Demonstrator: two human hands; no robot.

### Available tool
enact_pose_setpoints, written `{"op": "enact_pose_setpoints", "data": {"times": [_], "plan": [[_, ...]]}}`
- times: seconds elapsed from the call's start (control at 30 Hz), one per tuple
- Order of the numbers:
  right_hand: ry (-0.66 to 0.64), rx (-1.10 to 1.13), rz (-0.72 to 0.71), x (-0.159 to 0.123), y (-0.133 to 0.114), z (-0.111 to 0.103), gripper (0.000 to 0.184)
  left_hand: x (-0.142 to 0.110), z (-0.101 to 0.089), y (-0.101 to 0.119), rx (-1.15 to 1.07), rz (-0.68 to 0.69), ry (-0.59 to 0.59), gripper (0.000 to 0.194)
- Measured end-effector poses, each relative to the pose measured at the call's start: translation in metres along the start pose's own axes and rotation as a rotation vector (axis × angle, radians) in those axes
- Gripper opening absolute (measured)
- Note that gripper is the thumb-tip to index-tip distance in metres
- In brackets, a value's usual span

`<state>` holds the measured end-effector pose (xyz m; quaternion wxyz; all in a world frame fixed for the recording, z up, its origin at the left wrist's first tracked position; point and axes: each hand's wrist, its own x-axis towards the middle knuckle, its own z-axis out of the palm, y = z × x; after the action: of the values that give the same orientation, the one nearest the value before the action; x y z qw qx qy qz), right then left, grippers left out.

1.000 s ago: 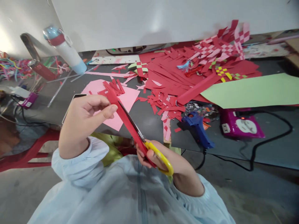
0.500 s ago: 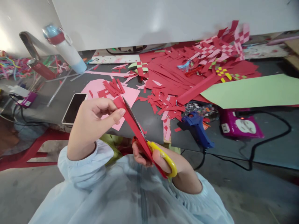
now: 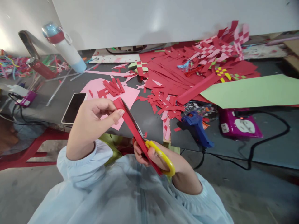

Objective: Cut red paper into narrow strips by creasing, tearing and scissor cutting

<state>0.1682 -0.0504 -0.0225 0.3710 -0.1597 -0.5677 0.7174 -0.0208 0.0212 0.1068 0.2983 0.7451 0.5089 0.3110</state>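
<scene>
My left hand [image 3: 99,116] pinches the upper end of a red paper strip [image 3: 132,126] between thumb and fingers. The strip slants down to the right, across the front of my body. My right hand [image 3: 155,155] is closed round the yellow handles of a pair of scissors [image 3: 165,157]. Their dark blades lie along the strip's right edge, with the tips close to my left fingertips. Part of my right hand's fingers is hidden behind the strip. Past my left hand, red paper scraps [image 3: 113,87] rest on a pink sheet [image 3: 129,96].
A phone [image 3: 74,108] and a bottle [image 3: 66,51] are on the left. Cut red paper [image 3: 163,73] and woven pieces cover the back. A blue glue gun [image 3: 198,129], a purple box [image 3: 240,123] with a black cable, and a green sheet [image 3: 254,91] are on the right.
The scissors and my right hand have shifted slightly left and up along the strip. The strip's lower end has moved left too. My left hand keeps its pinch.
</scene>
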Motion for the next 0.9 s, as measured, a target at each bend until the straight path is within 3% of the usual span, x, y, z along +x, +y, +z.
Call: {"op": "enact_pose_setpoints", "data": {"times": [0.63,0.9], "plan": [[0.056,-0.035,0.044,0.0,-0.004,0.001,0.049,-0.002,-0.001,-0.005,-0.014,-0.039,-0.008,0.02],[0.039,-0.037,0.033,-0.005,0.006,-0.003,0.045,-0.002,0.0,-0.006,-0.104,-0.017,-0.023,0.019]]}}
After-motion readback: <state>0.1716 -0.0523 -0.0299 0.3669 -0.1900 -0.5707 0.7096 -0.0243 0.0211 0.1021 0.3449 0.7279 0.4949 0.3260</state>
